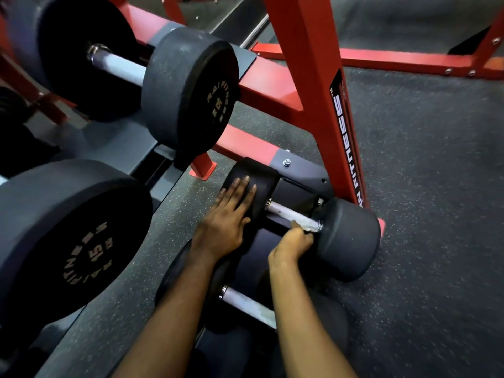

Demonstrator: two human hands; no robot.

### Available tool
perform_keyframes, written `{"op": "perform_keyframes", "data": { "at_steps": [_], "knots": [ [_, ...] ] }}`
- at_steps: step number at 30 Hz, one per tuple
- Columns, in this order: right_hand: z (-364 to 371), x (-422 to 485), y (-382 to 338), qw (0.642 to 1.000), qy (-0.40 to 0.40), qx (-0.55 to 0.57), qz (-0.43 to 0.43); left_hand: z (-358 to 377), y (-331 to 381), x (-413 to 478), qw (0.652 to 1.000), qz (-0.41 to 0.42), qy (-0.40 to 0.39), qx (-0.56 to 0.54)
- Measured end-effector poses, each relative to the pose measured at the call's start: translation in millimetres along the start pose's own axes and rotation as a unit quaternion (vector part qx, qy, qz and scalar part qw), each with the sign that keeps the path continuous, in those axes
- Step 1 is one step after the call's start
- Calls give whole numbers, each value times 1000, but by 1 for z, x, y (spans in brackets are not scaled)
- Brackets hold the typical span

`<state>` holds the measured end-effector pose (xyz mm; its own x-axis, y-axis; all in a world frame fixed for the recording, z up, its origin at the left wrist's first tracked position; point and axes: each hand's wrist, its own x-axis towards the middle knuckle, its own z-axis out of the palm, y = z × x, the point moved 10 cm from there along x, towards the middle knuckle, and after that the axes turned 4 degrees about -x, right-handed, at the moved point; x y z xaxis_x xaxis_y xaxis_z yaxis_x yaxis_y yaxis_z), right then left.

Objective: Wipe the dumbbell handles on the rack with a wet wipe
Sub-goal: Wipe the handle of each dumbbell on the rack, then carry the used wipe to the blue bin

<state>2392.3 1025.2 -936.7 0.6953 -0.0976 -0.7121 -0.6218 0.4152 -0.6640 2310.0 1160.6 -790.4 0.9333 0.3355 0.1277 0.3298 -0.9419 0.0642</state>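
Note:
A black dumbbell lies on the lowest shelf of the red rack point(308, 77), its steel handle point(283, 210) running between two round heads. My left hand point(231, 214) rests flat with straight fingers on the left head point(261, 178). My right hand point(296, 240) is curled round the handle's right end, close to the right head point(351, 238), and presses a pale wet wipe point(309, 224) against the bar. Only a strip of the wipe shows. Closer to me, under my forearms, lies a second dumbbell with a bare handle point(245, 302).
Larger dumbbells sit on the upper shelves: one top left with a silver handle point(120, 66), and a 15-marked head point(68, 241) at the left. The rack's upright post point(343, 132) stands just behind the right head. Speckled rubber floor point(436, 214) spreads to the right.

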Motion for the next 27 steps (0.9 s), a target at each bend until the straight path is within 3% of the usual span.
{"op": "perform_keyframes", "data": {
  "at_steps": [3,10,15,22,27],
  "knots": [
    [3,4,0,999,18,-24,34,2,-1,0,1000,-2,-3,3],
    [-15,0,-10,994,74,-85,11,2,-2,0,1000,3,-5,-4],
    [-12,6,-12,986,61,-153,21,0,0,0,1000,8,8,-9],
    [-2,-18,-27,966,-52,-246,-62,-2,1,-1,1000,6,-1,-20],
    [18,-21,-46,927,-146,-313,-148,-2,-5,3,992,-33,-53,-108]
  ]
}}
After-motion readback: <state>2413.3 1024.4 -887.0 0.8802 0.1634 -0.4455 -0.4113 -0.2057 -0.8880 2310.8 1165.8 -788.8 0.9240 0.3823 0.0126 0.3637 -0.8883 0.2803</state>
